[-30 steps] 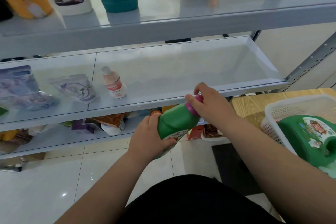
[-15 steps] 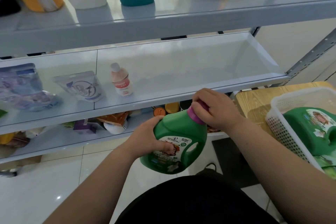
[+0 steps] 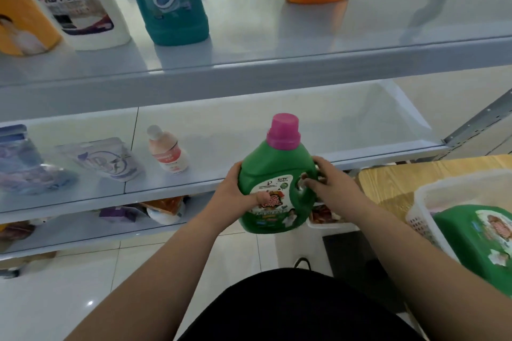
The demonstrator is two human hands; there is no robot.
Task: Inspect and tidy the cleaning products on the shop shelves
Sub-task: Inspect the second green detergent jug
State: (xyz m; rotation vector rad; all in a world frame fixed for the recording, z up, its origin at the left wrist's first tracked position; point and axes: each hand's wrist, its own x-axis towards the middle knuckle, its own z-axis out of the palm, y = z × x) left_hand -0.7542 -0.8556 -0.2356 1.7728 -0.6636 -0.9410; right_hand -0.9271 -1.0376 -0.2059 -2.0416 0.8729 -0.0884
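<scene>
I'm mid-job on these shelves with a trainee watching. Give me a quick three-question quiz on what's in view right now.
1. True or false: only one hand holds the green detergent jug.
2. Its cap is: A) blue B) pink C) white.
3. Fill in: a second green jug lies in the white ____ on the right.

Key
1. False: the left hand and right hand both grip it.
2. B.
3. basket.
</scene>
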